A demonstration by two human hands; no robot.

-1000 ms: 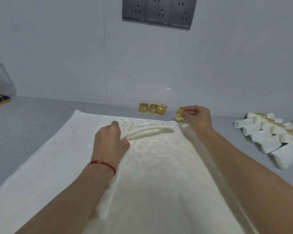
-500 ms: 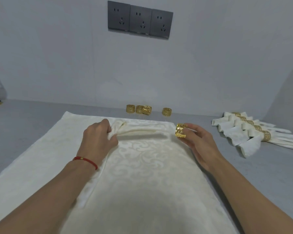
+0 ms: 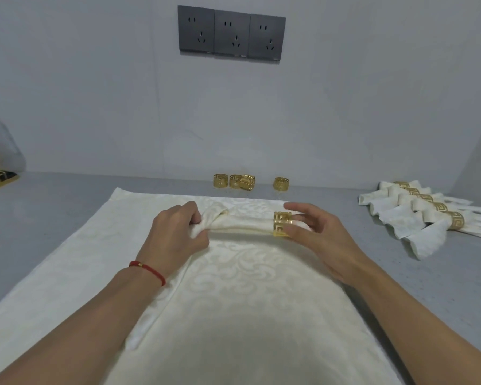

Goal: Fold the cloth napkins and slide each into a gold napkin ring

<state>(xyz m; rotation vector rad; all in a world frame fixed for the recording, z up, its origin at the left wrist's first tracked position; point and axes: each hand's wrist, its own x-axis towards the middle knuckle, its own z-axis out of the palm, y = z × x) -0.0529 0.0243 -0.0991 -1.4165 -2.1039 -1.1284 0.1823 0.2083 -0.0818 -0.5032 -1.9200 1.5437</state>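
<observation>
Item: cream damask cloth napkin [image 3: 242, 222], rolled, lying on the cream patterned tablecloth [image 3: 233, 273], my left hand [image 3: 175, 234] gripping its bunched end, my right hand [image 3: 314, 232] pinching the gold fretwork napkin ring [image 3: 281, 224] encircling its other end.

Napkin [image 3: 242, 222] tip behind right hand [image 3: 321, 234]
</observation>
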